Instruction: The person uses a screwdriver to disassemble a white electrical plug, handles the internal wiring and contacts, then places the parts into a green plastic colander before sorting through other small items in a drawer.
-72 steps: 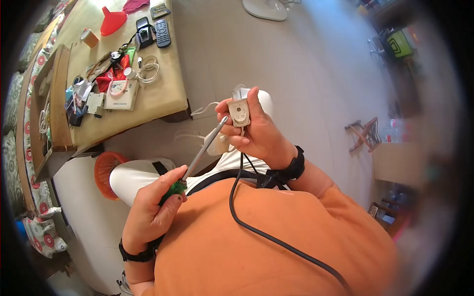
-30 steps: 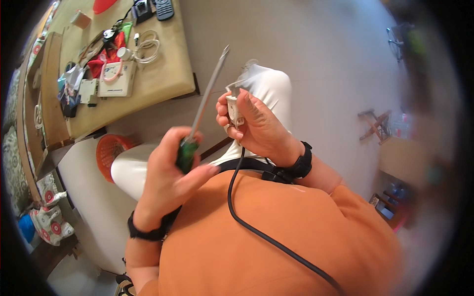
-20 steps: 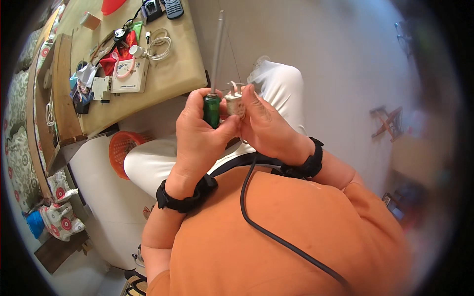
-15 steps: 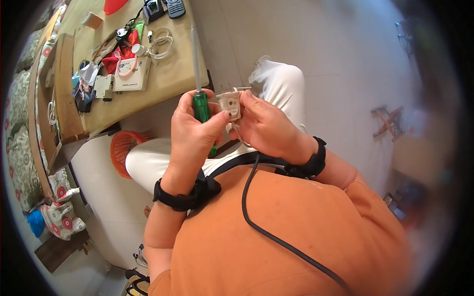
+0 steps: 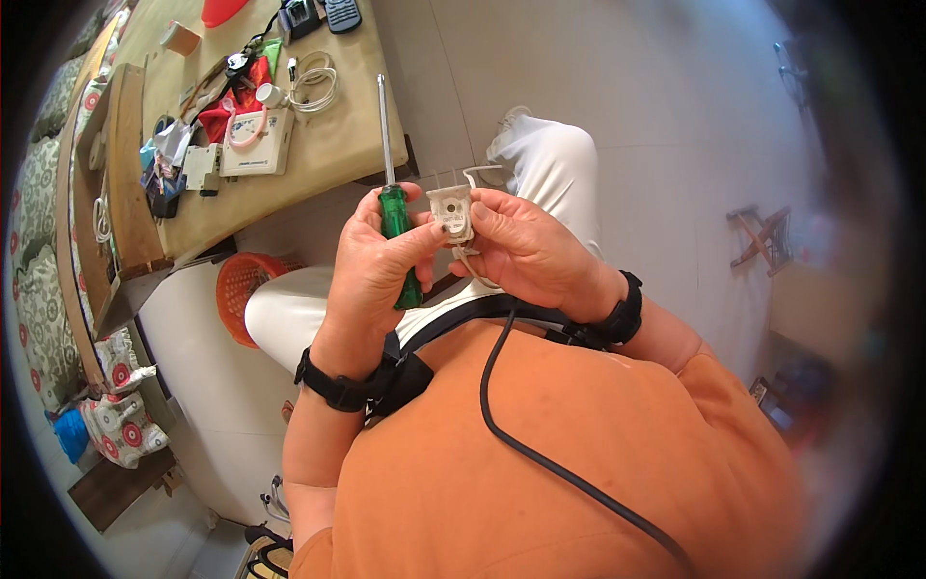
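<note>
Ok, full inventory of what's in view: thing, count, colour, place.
Plug: 1, white, centre
Screwdriver: 1, green handle, left of plug
Cord: 1, white, below plug
Cable: 1, black, lower centre
Table: 1, yellowish top, upper left
Box: 1, white, on table
Coiled cable: 1, white, on table
Remote control: 1, dark, top edge
Small clutter: too jumbled to count, mixed colours, around box
Basket: 1, orange, beside left leg
Folding stool: 1, brown, right
Right edge: too blurred to itemise
Shirt: 1, orange, bottom
Trousers: 1 pair, white, centre
Wristbands: 2, black, both wrists
Left hand: 1, bare, holding screwdriver, thumb at plug
Right hand: 1, bare, holding plug
</note>
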Available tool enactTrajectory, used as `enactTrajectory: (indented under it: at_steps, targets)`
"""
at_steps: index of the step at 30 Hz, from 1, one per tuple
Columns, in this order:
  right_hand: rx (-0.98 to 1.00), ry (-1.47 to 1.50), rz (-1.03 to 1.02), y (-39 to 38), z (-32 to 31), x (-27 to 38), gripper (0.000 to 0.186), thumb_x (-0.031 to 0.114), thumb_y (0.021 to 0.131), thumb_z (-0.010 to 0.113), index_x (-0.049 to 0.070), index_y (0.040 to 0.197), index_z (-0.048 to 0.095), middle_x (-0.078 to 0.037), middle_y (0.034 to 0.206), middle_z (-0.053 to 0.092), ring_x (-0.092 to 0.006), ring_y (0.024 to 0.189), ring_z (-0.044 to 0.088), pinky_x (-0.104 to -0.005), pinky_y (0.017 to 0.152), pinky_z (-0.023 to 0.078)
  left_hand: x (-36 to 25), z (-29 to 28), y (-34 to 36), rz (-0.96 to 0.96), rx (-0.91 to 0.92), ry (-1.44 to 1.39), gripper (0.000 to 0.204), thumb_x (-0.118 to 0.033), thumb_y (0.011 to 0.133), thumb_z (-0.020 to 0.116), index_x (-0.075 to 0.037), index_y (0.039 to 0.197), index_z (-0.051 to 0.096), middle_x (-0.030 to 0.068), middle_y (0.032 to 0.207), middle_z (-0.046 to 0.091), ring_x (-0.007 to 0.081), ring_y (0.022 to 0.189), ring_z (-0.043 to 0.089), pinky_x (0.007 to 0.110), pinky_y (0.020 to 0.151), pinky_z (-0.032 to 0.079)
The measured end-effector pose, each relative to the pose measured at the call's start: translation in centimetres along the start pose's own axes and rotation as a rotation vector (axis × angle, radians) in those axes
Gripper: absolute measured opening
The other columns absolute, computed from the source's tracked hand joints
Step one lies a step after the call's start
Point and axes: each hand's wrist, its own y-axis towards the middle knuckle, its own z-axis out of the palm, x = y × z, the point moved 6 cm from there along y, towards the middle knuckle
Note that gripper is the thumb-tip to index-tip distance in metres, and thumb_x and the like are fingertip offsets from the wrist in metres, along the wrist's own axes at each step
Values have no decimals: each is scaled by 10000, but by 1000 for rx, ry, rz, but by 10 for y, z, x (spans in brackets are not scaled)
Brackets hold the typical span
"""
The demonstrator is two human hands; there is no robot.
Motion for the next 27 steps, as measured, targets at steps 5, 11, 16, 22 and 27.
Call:
enactTrajectory:
  at_steps: [5, 11, 16, 22, 27]
  targets:
    - [-59, 13, 1, 0, -13, 0, 236, 232, 960, 435, 80, 1135, 480, -26, 1037, 563, -104, 919, 537, -307, 788, 462, 3, 3, 7, -19, -2, 9, 495, -28, 717, 719, -45, 1128, 442, 36, 808, 548, 89, 477, 497, 226, 390, 407]
    - [-196, -20, 3, 1, -20, 3, 253, 250, 964, 424, 101, 1159, 485, -9, 1014, 564, -83, 878, 528, -265, 739, 451, 6, 6, 14, -28, 12, 38, 488, -9, 714, 710, -40, 1119, 440, 56, 796, 557, 95, 475, 498, 226, 390, 402]
    - [-6, 56, 14, 7, -24, 2, 384, 337, 972, 368, 84, 1245, 464, -3, 996, 564, -70, 781, 489, -233, 651, 404, 4, 11, 20, -19, 40, 20, 458, 6, 709, 704, -2, 1080, 434, 73, 789, 574, 85, 511, 511, 209, 401, 406]
    - [22, 178, 17, 1, -39, 2, 389, 345, 945, 437, 76, 1224, 464, -8, 1022, 564, -85, 885, 532, -242, 728, 431, 13, 19, 33, -117, 92, 11, 488, 8, 690, 717, 6, 1083, 428, 63, 773, 558, 94, 507, 506, 219, 399, 390]
    - [-38, 235, 11, -1, -56, 1, 391, 340, 915, 504, 80, 1205, 462, -15, 1041, 565, -103, 946, 538, -252, 765, 438, 28, 20, 49, -220, 128, -2, 514, 5, 676, 732, 15, 1088, 425, 61, 759, 558, 99, 475, 495, 220, 391, 370]
